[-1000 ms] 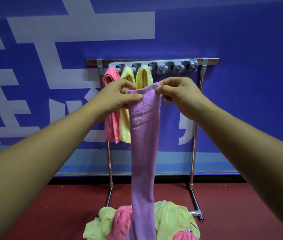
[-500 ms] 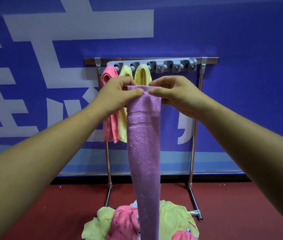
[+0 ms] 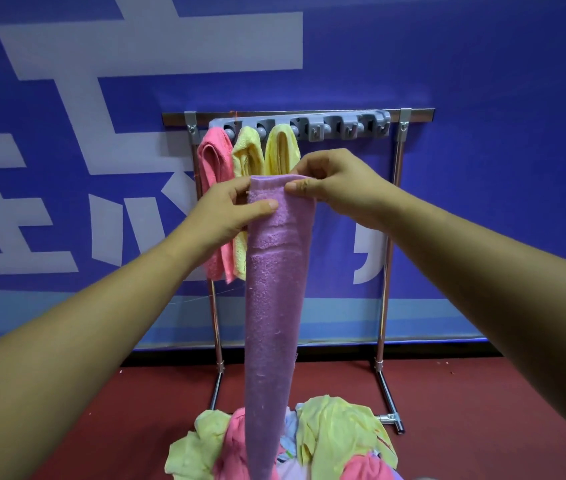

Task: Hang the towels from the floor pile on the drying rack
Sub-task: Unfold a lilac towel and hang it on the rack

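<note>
A long purple towel (image 3: 274,306) hangs folded lengthwise in front of me. My left hand (image 3: 229,213) pinches its top left edge, thumb on the front. My right hand (image 3: 337,183) pinches the top right corner. The towel's lower end reaches down to the floor pile (image 3: 326,441) of yellow, pink and pale towels. Behind stands the drying rack (image 3: 392,209) with a grey clip bar (image 3: 340,128). A pink towel (image 3: 214,161) and two yellow towels (image 3: 283,148) hang from its left clips; the right clips are bare.
A blue banner wall with white characters (image 3: 482,81) stands right behind the rack. The floor (image 3: 101,410) is dark red. The rack's metal feet (image 3: 390,407) stick out toward me on either side of the pile.
Both hands have closed the towel's top into a narrower fold and shifted slightly along it. The towel has lifted a little off the pile.
</note>
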Demonstrator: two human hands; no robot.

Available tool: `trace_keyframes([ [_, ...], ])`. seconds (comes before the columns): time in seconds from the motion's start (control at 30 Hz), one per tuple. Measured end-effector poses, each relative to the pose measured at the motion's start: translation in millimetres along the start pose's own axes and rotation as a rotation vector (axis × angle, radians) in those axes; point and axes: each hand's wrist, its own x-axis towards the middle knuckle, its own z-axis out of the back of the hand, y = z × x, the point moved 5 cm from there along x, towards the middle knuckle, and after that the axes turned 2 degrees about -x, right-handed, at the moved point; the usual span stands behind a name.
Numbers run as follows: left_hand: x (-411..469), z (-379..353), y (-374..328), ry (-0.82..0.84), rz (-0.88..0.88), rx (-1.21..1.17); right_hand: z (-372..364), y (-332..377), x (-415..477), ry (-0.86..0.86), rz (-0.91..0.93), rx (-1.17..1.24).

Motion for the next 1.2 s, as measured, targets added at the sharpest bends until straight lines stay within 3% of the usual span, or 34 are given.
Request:
trace_keyframes([
  [0.23, -31, -29, 87, 0.082, 0.241, -0.073, 3, 7, 3, -0.048, -0.041, 0.230],
  [0.53, -61, -64, 165, 0.148, 0.396, -0.105, 24, -8, 14, -0.252, -0.117, 0.180],
  [0.67, -56, -45, 165, 0.050, 0.450, -0.424, 44, -51, 5, -0.450, -0.233, 0.113],
  [0.8, -33, -9, 127, -0.084, 0.362, -0.629, 38, -119, -18, -0.573, -0.469, 0.190],
  [0.87, -20, 0, 103, -0.073, 0.338, -0.609, 22, -148, -34, -0.539, -0.640, 0.260],
  [0.97, -6, 3, 72, -0.025, 0.323, -0.553, -13, -178, -54, -0.348, -0.854, 0.281],
  [1.2, 14, -4, 41, 0.056, 0.329, -0.473, -57, -168, -48, -0.101, -0.717, 0.021],
])
